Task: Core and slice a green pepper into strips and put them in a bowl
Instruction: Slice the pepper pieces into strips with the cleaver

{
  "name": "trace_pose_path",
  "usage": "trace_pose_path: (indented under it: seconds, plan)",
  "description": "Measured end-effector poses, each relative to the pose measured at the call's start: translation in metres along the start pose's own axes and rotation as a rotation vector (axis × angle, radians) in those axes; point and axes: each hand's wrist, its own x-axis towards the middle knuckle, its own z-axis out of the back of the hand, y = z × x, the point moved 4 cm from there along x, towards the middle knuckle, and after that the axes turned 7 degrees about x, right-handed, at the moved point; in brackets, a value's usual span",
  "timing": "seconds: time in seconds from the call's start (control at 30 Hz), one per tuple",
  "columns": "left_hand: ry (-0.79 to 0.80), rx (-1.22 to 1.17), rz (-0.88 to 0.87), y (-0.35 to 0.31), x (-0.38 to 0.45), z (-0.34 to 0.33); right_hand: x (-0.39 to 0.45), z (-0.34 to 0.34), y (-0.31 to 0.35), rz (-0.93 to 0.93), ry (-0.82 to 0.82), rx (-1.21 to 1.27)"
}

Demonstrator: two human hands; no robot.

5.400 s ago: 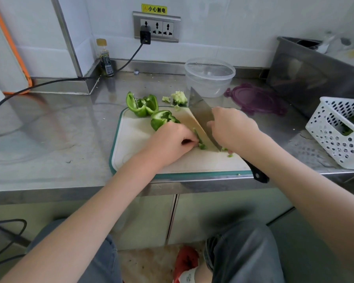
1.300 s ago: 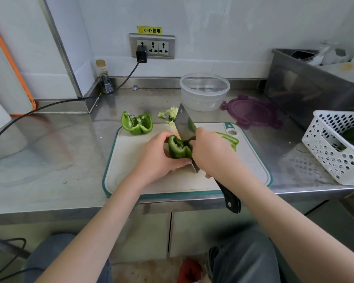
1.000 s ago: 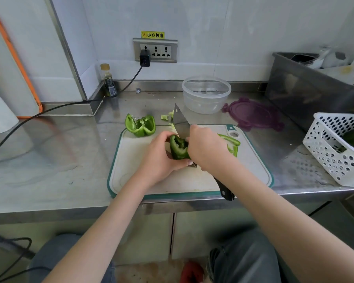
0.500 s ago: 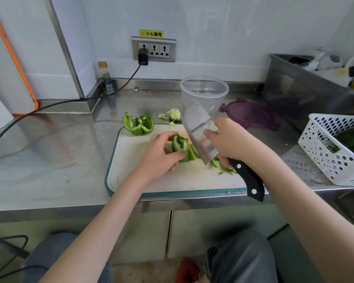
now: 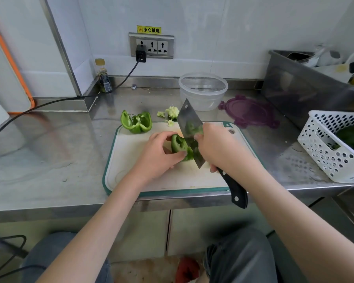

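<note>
My left hand [image 5: 157, 158] holds a green pepper piece [image 5: 179, 145] down on the white cutting board [image 5: 131, 160]. My right hand [image 5: 219, 148] grips a cleaver [image 5: 190, 129] by its black handle, the blade standing against the right side of that piece. Cut strips behind the blade are hidden by my right hand. Another pepper half [image 5: 136, 121] lies at the board's far left corner. The pale core [image 5: 172, 112] sits on the counter just beyond the board. A clear plastic bowl [image 5: 202, 89] stands empty behind it.
A purple lid [image 5: 248, 113] lies right of the bowl. A white perforated basket [image 5: 335, 148] with greens sits at the right edge, a steel tub [image 5: 307, 82] behind it. A small bottle [image 5: 104, 76] and a black cable [image 5: 49, 103] are at the back left.
The cleaver swung out to the right, tilted flat, half a second ago; it is now back upright against the pepper piece. My left hand stayed on the piece.
</note>
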Motion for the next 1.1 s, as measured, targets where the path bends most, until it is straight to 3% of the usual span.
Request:
trace_pose_path:
  seconds: [0.13,0.4,0.73,0.9,1.1]
  plan:
    - [-0.006,0.012,0.018,-0.001,0.001,0.0,-0.001,-0.009,0.008,0.054,-0.088,-0.069]
    - [0.012,-0.013,0.024,0.003,0.002,-0.001,0.001,-0.013,0.02,0.059,-0.114,-0.199]
    - [0.023,0.006,-0.007,0.001,0.0,0.0,0.012,-0.006,0.018,0.149,-0.105,-0.013]
    - [0.002,0.02,-0.027,-0.003,-0.003,0.002,0.028,-0.004,0.018,0.05,-0.007,-0.056]
    - [-0.017,-0.016,0.002,0.001,0.0,0.001,0.018,0.027,-0.02,0.043,-0.114,-0.036]
